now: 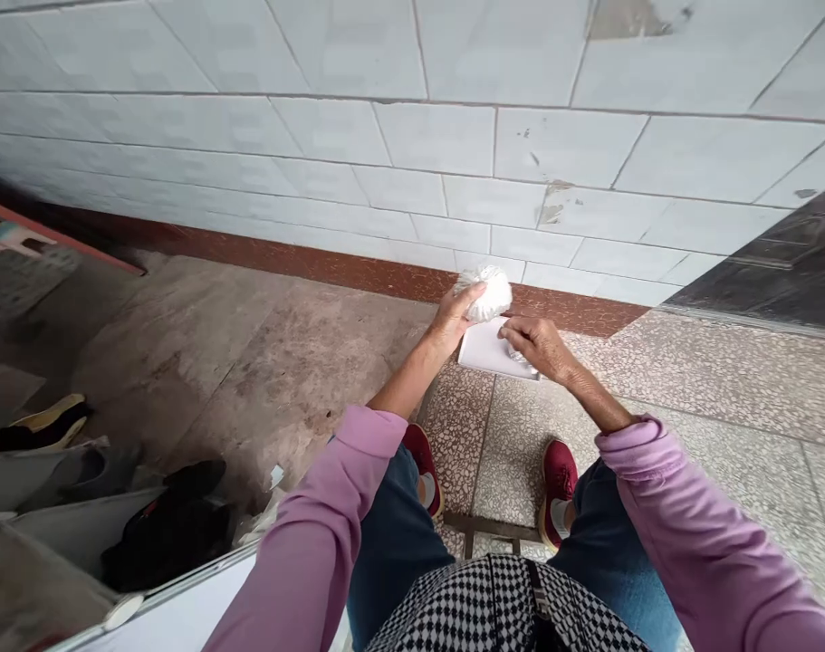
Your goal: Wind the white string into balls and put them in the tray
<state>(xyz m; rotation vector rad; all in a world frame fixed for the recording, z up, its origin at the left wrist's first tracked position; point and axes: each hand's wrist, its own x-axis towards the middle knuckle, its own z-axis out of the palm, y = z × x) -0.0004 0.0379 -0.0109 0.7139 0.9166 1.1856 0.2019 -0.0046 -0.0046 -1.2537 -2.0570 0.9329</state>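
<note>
My left hand (456, 312) is closed around a round white bundle (488, 294) with a gathered, pleated surface, like a ball of yarn or bunched cloth; I cannot tell which. It is held up in front of the tiled wall. Just to its right and lower, my right hand (540, 347) has its fingers curled in a pinch. Whatever may be between those fingertips is too small to make out. Beneath both hands is a shallow white tray or box lid (484, 351). Some crumpled white material (521, 359) shows on it, partly hidden under my right hand.
A pale tiled wall (426, 136) with a red-brown base strip (303, 270) stands ahead. Left are a shoe (42, 424), a black cloth item (171, 525) and a white-topped surface (181, 607). A dark panel (785, 263) is at right. My red shoes (558, 480) rest on the speckled floor.
</note>
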